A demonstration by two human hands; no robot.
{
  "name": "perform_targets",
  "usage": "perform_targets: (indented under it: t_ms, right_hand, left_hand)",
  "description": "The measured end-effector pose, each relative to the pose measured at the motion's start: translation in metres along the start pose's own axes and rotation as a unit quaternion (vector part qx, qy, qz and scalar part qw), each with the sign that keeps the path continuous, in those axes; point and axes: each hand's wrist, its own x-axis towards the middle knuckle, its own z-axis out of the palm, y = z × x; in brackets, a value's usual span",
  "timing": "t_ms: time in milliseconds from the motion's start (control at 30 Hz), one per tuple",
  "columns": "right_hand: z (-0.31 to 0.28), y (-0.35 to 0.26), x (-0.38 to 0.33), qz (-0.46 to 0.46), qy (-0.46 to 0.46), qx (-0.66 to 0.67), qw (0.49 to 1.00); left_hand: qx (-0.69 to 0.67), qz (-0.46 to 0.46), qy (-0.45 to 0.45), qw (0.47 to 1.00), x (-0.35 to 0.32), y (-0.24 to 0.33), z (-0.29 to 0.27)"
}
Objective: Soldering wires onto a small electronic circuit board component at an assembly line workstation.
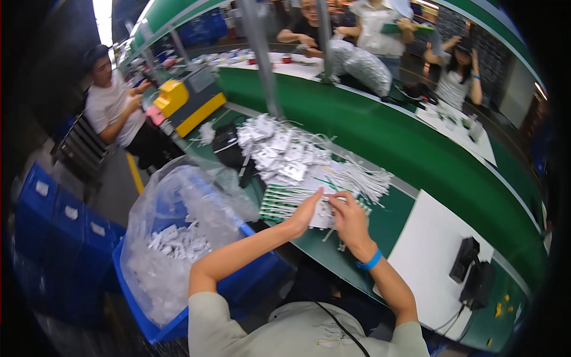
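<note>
My left hand and my right hand meet close together over the near side of the green workbench. The fingers of both are pressed together at small white parts, and what lies between the fingertips is too small to make out. Beside my left hand lies a row of white cables with green strips among them. Below and between the hands show white flat pieces. Just beyond is a heap of white square housings with cables. Loose white cable ends spread to its right.
At left stands a blue bin lined with clear plastic, holding white pieces. A white board carries black adapters. A metal post rises behind the heap, near a yellow-grey machine. Several people are around the benches.
</note>
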Motion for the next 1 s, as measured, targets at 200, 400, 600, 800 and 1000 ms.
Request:
perform_targets:
  t_ms: [200, 400, 600, 800, 1000]
  right_hand:
    - [-0.01, 0.0, 0.006, 0.012, -0.063, -0.003, 0.998]
    - [-0.019, -0.002, 0.008, -0.001, -0.09, -0.049, 0.995]
    - [-0.015, -0.002, 0.01, -0.004, -0.04, -0.023, 0.999]
    - [-0.018, 0.01, 0.01, 0.009, -0.034, 0.011, 0.999]
    - [-0.019, 0.008, 0.013, 0.007, -0.018, 0.007, 1.0]
  left_hand:
    - [0.053, -0.001, -0.024, 0.998, 0.004, 0.003, -0.003]
    - [0.095, 0.019, -0.04, 0.995, 0.0, 0.007, -0.001]
    - [0.076, 0.03, -0.005, 0.997, 0.004, 0.001, -0.006]
    - [0.173, 0.091, 0.033, 0.98, 0.006, -0.005, -0.008]
    - [0.119, 0.068, 0.066, 0.988, 0.003, 0.004, -0.002]
